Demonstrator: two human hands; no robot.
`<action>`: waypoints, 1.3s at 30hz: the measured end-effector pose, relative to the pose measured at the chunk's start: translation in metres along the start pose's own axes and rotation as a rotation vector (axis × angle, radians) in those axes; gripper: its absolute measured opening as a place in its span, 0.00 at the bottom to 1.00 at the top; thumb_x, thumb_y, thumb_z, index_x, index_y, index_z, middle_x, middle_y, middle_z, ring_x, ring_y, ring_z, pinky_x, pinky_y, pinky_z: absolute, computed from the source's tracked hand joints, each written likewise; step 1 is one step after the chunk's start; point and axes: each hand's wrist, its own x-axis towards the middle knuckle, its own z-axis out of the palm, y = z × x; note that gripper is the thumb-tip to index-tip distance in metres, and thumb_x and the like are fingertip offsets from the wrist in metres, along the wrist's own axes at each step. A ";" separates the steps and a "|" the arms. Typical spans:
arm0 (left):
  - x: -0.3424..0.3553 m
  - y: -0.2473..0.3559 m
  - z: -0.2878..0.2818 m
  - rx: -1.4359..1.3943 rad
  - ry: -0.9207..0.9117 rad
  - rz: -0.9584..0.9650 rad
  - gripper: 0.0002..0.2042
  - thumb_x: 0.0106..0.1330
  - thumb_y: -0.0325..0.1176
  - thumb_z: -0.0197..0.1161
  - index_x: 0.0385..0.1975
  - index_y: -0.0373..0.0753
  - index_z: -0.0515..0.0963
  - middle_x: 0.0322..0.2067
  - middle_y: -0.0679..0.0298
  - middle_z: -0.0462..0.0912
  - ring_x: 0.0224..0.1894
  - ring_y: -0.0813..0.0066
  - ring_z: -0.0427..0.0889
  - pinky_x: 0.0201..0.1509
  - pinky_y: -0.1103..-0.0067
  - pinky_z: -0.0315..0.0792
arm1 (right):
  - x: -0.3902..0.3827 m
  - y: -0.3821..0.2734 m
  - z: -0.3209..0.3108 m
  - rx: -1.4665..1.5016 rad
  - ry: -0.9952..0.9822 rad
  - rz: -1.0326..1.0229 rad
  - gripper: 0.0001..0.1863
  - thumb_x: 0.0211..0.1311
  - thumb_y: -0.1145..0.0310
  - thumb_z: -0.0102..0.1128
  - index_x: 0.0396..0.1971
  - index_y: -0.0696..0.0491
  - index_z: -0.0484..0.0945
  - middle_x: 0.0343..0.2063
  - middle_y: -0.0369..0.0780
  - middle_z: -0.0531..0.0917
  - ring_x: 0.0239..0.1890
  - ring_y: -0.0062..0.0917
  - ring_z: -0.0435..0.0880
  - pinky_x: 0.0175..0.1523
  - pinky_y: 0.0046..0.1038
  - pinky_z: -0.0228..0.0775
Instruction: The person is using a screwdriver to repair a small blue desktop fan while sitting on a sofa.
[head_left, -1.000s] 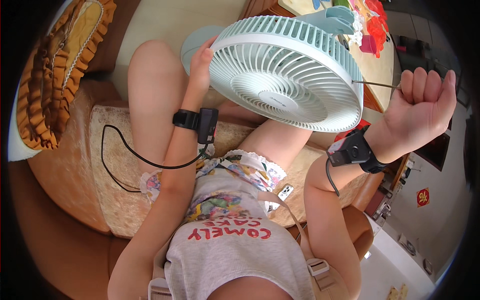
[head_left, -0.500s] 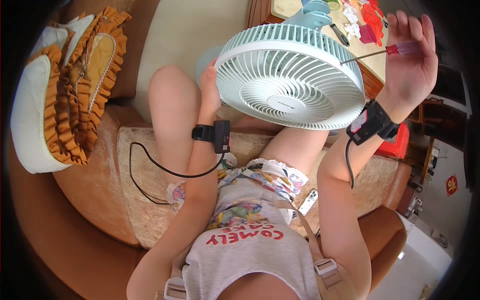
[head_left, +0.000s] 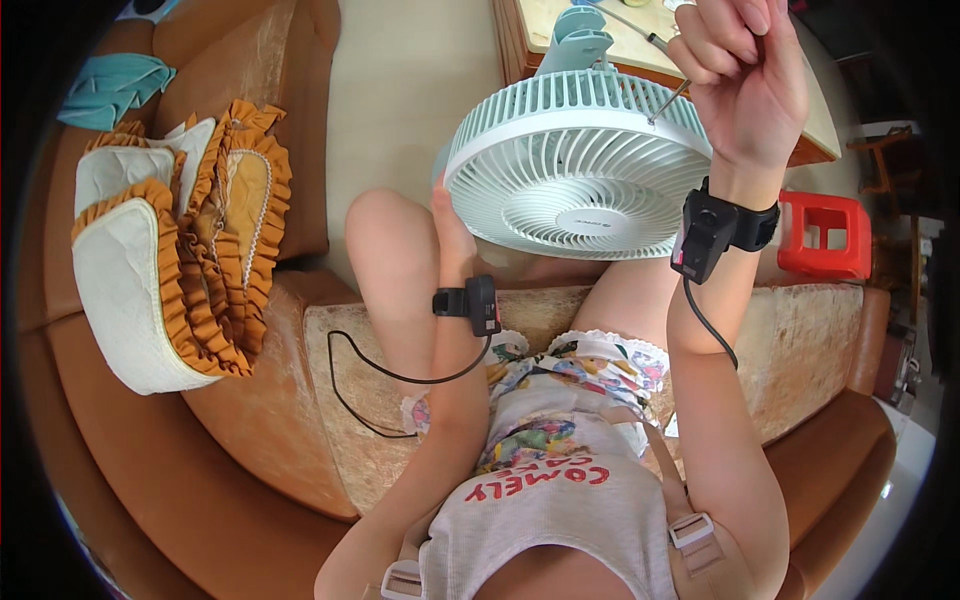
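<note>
A pale blue-green and white electric fan is tilted in front of me above my knees, its round grille facing me. My left hand grips the left rim of the grille; most of its fingers are hidden behind it. At upper right, my right hand is closed around the handle of a screwdriver, which the fingers now cover. The slim metal shaft slants down to the left, its tip at the upper right rim of the fan. Behind the grille rises the fan's blue-green neck.
Past the fan stands a light-topped wooden table with another dark-handled tool on it. A red plastic stool is on the right. Orange-ruffled white quilted covers and a teal cloth lie on the brown sofa at left.
My right hand has turned and its fingers have curled over the screwdriver handle, which showed before between extended fingers and palm. My left hand keeps its hold. The whole view has shifted.
</note>
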 end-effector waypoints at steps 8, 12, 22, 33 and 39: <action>-0.005 0.003 0.009 0.028 0.043 -0.011 0.38 0.61 0.61 0.47 0.57 0.30 0.61 0.54 0.55 0.69 0.56 0.66 0.68 0.60 0.72 0.60 | -0.009 0.026 0.042 -1.667 0.511 -0.167 0.18 0.69 0.54 0.37 0.21 0.47 0.61 0.12 0.28 0.59 0.11 0.11 0.51 0.15 0.15 0.43; -0.003 0.010 0.010 0.029 -0.013 -0.047 0.41 0.59 0.63 0.48 0.59 0.30 0.58 0.55 0.54 0.67 0.57 0.65 0.66 0.61 0.71 0.60 | 0.001 0.022 0.051 -1.566 0.699 -0.203 0.19 0.68 0.55 0.42 0.18 0.48 0.62 0.12 0.28 0.58 0.11 0.10 0.53 0.15 0.14 0.44; -0.006 0.015 0.012 0.050 -0.050 0.013 0.38 0.61 0.63 0.44 0.57 0.30 0.61 0.55 0.54 0.67 0.57 0.66 0.66 0.61 0.72 0.59 | -0.011 0.010 0.041 -1.590 0.641 -0.437 0.14 0.69 0.59 0.41 0.32 0.52 0.71 0.18 0.27 0.63 0.18 0.08 0.59 0.20 0.11 0.50; -0.011 0.016 0.028 0.058 0.201 -0.056 0.33 0.68 0.57 0.33 0.57 0.30 0.62 0.57 0.54 0.66 0.58 0.63 0.64 0.63 0.72 0.54 | -0.016 -0.035 0.072 -1.942 0.302 0.214 0.17 0.66 0.73 0.39 0.54 0.61 0.63 0.30 0.39 0.76 0.34 0.20 0.77 0.42 0.19 0.69; -0.014 0.019 0.028 0.127 0.269 -0.038 0.33 0.69 0.56 0.31 0.56 0.29 0.62 0.56 0.54 0.66 0.58 0.64 0.64 0.63 0.72 0.54 | -0.004 -0.039 0.067 -1.856 0.345 0.422 0.04 0.64 0.76 0.43 0.37 0.59 0.65 0.27 0.38 0.75 0.31 0.19 0.78 0.37 0.16 0.71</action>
